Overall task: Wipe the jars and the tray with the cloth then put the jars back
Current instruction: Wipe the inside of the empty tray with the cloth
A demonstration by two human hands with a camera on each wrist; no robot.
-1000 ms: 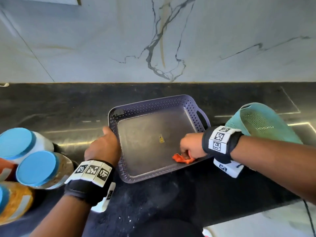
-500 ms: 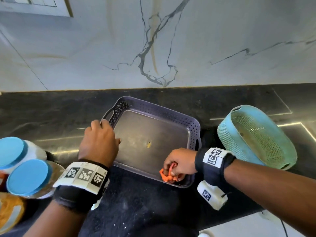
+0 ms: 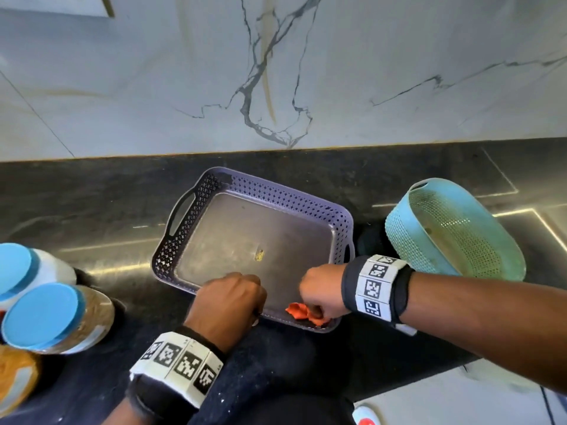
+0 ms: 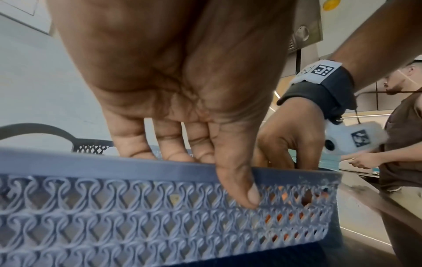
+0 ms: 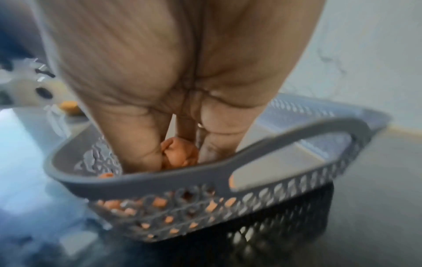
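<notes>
A grey-purple perforated tray sits on the black counter, turned at an angle. My left hand grips its near rim, fingers inside and thumb on the outer lattice wall. My right hand holds a crumpled orange cloth and presses it into the tray's near right corner; the cloth shows bunched between the fingers behind the tray's handle. Blue-lidded jars stand off the tray at the left edge, one white-bodied, one with orange contents.
A teal perforated basket lies tilted right of the tray. A marble wall rises behind the counter. The counter's front edge runs near the bottom right, with a white surface below. Another person stands farther along the counter.
The tray has been rotated, its handle now at the far left. My left hand shifted from the tray's left side to its near rim. The right hand kept the cloth in the near corner.
</notes>
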